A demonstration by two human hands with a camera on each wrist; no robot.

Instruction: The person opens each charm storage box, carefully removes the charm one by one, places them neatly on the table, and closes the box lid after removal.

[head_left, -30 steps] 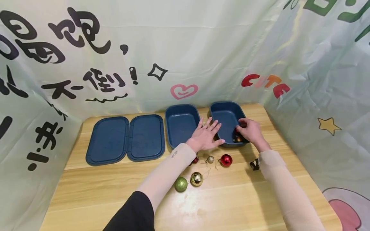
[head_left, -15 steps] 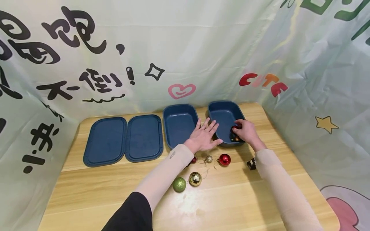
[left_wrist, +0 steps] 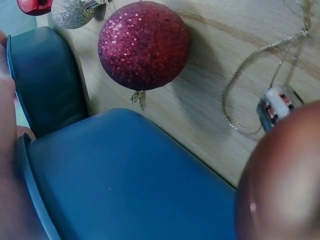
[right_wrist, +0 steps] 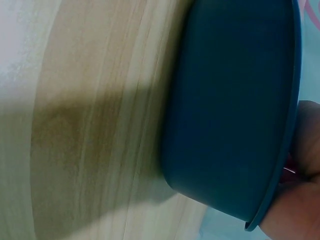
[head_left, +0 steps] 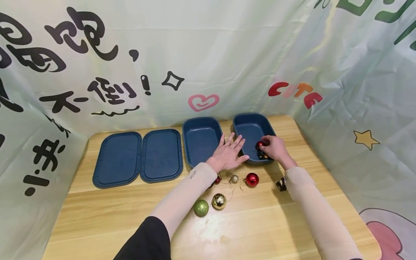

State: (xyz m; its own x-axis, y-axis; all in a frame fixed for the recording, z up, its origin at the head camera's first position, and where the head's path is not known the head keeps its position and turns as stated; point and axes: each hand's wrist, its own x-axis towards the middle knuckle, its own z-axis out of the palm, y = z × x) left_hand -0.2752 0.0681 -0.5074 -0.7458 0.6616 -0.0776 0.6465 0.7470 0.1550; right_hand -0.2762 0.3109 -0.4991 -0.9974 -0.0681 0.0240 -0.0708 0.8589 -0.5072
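My right hand reaches over the near right corner of the right blue box and pinches a small red Christmas ball low inside it. In the right wrist view, a sliver of red shows between the fingertips behind the rim. Other small dark and copper-coloured baubles lie under that hand, partly hidden. My left hand has its fingers spread over the near ends of the left blue box and the right one, holding nothing.
Blue lids lie flat at left. In front of the boxes are a shiny red ball, a silver one, a gold one and a green one. The left wrist view shows glittery red and copper balls.
My right hand has shifted slightly left inside the right box with the red Christmas ball. The left hand stays spread in place, and the head view has drifted slightly.
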